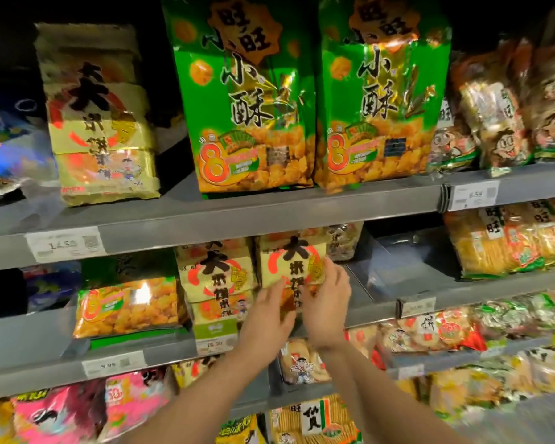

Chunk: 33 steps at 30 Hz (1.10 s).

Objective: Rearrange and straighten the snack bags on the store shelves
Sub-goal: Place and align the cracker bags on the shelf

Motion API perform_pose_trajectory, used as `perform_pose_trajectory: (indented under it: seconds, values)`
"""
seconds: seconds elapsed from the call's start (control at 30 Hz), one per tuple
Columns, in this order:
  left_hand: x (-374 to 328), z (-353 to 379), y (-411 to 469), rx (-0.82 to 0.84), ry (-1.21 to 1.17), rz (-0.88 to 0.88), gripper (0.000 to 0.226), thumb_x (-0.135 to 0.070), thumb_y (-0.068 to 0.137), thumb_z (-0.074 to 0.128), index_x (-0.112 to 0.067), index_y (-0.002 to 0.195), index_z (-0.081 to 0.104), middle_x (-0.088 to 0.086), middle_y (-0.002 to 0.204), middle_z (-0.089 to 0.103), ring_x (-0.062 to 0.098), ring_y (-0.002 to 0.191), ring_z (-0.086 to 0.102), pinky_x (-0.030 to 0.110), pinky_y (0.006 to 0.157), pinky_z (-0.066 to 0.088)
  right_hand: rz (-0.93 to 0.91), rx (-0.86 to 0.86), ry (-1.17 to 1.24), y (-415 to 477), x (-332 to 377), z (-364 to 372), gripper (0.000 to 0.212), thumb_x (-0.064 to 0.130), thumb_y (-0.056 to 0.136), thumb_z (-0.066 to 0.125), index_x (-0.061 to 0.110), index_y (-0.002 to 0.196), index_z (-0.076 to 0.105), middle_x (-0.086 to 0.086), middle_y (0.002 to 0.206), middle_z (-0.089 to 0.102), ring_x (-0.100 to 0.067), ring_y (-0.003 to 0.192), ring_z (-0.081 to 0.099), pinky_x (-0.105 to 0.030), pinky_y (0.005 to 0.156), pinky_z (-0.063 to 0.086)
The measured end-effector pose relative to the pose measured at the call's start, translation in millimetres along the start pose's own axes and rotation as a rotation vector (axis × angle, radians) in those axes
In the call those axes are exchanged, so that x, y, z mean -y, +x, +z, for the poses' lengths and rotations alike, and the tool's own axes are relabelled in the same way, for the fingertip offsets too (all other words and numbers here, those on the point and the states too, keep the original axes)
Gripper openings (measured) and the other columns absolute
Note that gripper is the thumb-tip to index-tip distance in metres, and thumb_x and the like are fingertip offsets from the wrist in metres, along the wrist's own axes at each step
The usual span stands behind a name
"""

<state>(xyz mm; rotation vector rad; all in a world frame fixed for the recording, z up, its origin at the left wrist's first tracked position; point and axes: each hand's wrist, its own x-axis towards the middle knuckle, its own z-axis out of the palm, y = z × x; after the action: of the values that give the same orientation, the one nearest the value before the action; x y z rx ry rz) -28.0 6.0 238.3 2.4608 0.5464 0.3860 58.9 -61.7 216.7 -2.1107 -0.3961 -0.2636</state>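
A pale yellow rice-cracker bag [290, 257] with a red ring and black characters stands on the middle shelf [382, 302]. Both my hands rest on its lower front. My left hand [268, 315] presses flat on its lower left, fingers spread. My right hand [326, 302] lies on its right side, fingertips at the bag's edge. A matching yellow bag [217, 280] stands just to its left. Further left sits a green and orange snack bag [129, 304]. The held bag's bottom is hidden by my hands.
The top shelf [269, 209] carries a yellow bag [100, 116], two tall green bags [247, 100] [378, 97] and cartoon-printed packs [500, 123]. Right of my hands the middle shelf has a bare gap, then orange packs [507, 241]. Lower shelves hold pink bags [77, 411] and cracker packs [430, 331].
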Motion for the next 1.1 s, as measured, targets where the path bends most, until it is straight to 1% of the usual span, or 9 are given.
perform_pose_trajectory:
  seconds: [0.17, 0.27, 0.4, 0.53, 0.63, 0.7, 0.8, 0.9, 1.1]
  values:
    - [-6, 12, 13, -0.042, -0.007, -0.019, 0.06, -0.015, 0.091, 0.051, -0.023, 0.144, 0.023, 0.001, 0.143, 0.03, 0.013, 0.117, 0.045, 0.014, 0.089, 0.031, -0.025, 0.197, -0.083, -29, -22, 10, 0.052, 0.012, 0.091, 0.049, 0.023, 0.14, 0.035, -0.005, 0.142, 0.033, -0.016, 0.123, 0.035, -0.023, 0.097, 0.033]
    - [-7, 15, 22, -0.058, -0.014, -0.032, 0.061, -0.01, 0.091, 0.05, -0.022, 0.145, 0.023, 0.002, 0.141, 0.03, 0.015, 0.115, 0.047, 0.014, 0.086, 0.032, -0.074, 0.198, -0.13, -22, -20, 6, 0.036, 0.046, 0.093, 0.043, 0.033, 0.127, 0.045, 0.009, 0.128, 0.042, 0.007, 0.102, 0.043, -0.015, 0.078, 0.036]
    - [-3, 17, 36, -0.019, -0.014, -0.068, 0.068, -0.01, 0.092, 0.048, -0.025, 0.148, 0.012, 0.005, 0.148, 0.023, 0.017, 0.126, 0.04, 0.021, 0.097, 0.034, -0.058, 0.215, 0.107, -12, -15, 13, 0.052, 0.056, 0.086, 0.052, 0.034, 0.131, 0.042, 0.016, 0.128, 0.042, 0.007, 0.107, 0.046, -0.027, 0.094, 0.04]
    - [0, 18, 43, 0.021, -0.002, -0.109, 0.066, -0.011, 0.094, 0.044, -0.028, 0.148, 0.01, 0.007, 0.15, 0.026, 0.019, 0.128, 0.041, 0.027, 0.098, 0.037, -0.115, 0.261, -0.016, 1, -13, 23, 0.064, 0.056, 0.083, 0.055, 0.037, 0.14, 0.032, 0.012, 0.142, 0.034, -0.01, 0.127, 0.04, -0.038, 0.108, 0.036]
    - [-2, 13, 39, -0.039, 0.006, -0.053, 0.065, -0.009, 0.092, 0.047, -0.025, 0.147, 0.017, 0.005, 0.141, 0.042, 0.013, 0.112, 0.053, 0.018, 0.081, 0.04, -0.072, 0.251, -0.082, -5, -16, 21, 0.059, 0.022, 0.092, 0.053, 0.034, 0.144, 0.027, -0.002, 0.153, 0.02, -0.02, 0.138, 0.021, -0.035, 0.111, 0.03]
    - [-4, 3, 39, -0.161, 0.026, 0.029, 0.061, -0.008, 0.09, 0.049, -0.023, 0.144, 0.024, 0.002, 0.137, 0.043, 0.012, 0.109, 0.052, 0.018, 0.083, 0.042, -0.101, 0.15, -0.041, -2, -16, 18, 0.059, 0.02, 0.091, 0.054, 0.031, 0.144, 0.029, -0.004, 0.153, 0.02, -0.022, 0.139, 0.018, -0.036, 0.113, 0.027]
    - [-6, -14, 47, -0.332, 0.216, 0.148, 0.047, -0.013, 0.09, 0.052, -0.014, 0.134, 0.039, 0.009, 0.124, 0.044, 0.019, 0.106, 0.05, 0.025, 0.082, 0.044, -0.23, 0.035, -0.041, 20, 2, 12, 0.055, 0.024, 0.085, 0.063, 0.025, 0.136, 0.042, -0.01, 0.147, 0.031, -0.028, 0.137, 0.025, -0.039, 0.111, 0.025]
    - [-6, -25, 56, -0.291, 0.446, 0.121, 0.033, -0.023, 0.091, 0.05, -0.016, 0.123, 0.045, 0.008, 0.112, 0.051, 0.023, 0.104, 0.048, 0.029, 0.086, 0.04, -0.388, -0.049, -0.231, 40, 15, 8, 0.048, 0.027, 0.074, 0.071, 0.019, 0.117, 0.052, -0.012, 0.123, 0.051, -0.036, 0.122, 0.043, -0.048, 0.102, 0.038]
    - [12, -18, 55, -0.199, 0.653, 0.219, 0.067, -0.031, 0.076, 0.071, -0.014, 0.134, 0.04, 0.005, 0.122, 0.052, 0.023, 0.115, 0.048, 0.034, 0.1, 0.037, -0.469, 0.026, -0.487, 42, -1, 12, 0.077, 0.035, 0.058, 0.084, 0.021, 0.124, 0.046, -0.008, 0.122, 0.057, -0.035, 0.119, 0.051, -0.051, 0.102, 0.041]
